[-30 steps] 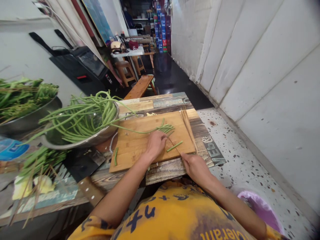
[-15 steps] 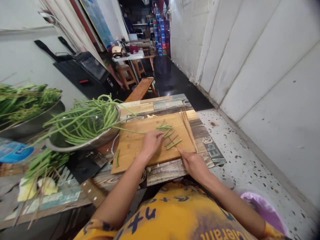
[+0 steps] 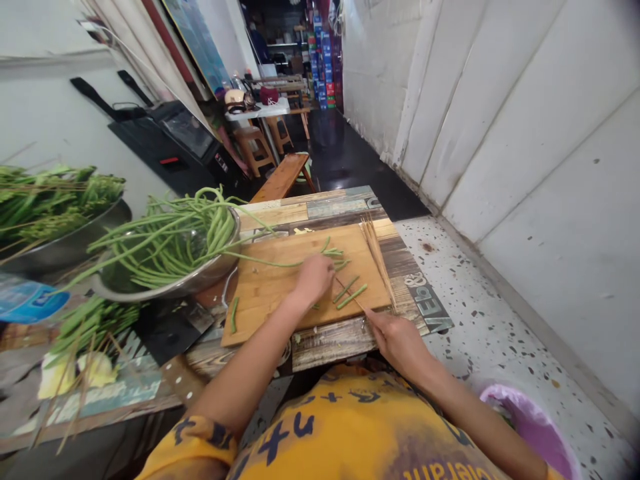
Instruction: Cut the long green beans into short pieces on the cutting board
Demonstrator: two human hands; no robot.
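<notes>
A wooden cutting board [image 3: 270, 293] lies on the table. My left hand [image 3: 314, 280] rests on it with fingers curled over a bunch of long green beans [image 3: 280, 261] that trail back into a steel bowl [image 3: 165, 283]. My right hand [image 3: 395, 339] is at the board's near right corner, closed on a thin knife or stick whose tip [image 3: 350, 297] points at the beans. Two or three cut bean pieces [image 3: 351, 296] lie on the board between my hands. Another cut piece [image 3: 233, 313] lies at the board's left side.
A bundle of bamboo skewers [image 3: 377, 257] lies along the board's right edge. A second steel bowl of greens [image 3: 55, 220] stands at far left. More greens and skewers [image 3: 80, 333] lie near the table's front left. A pink-lined bin [image 3: 530, 427] sits on the floor at right.
My left hand slid a little further along the beans, away from me. One more cut piece now lies on the board. My right hand stayed at the board's near corner.
</notes>
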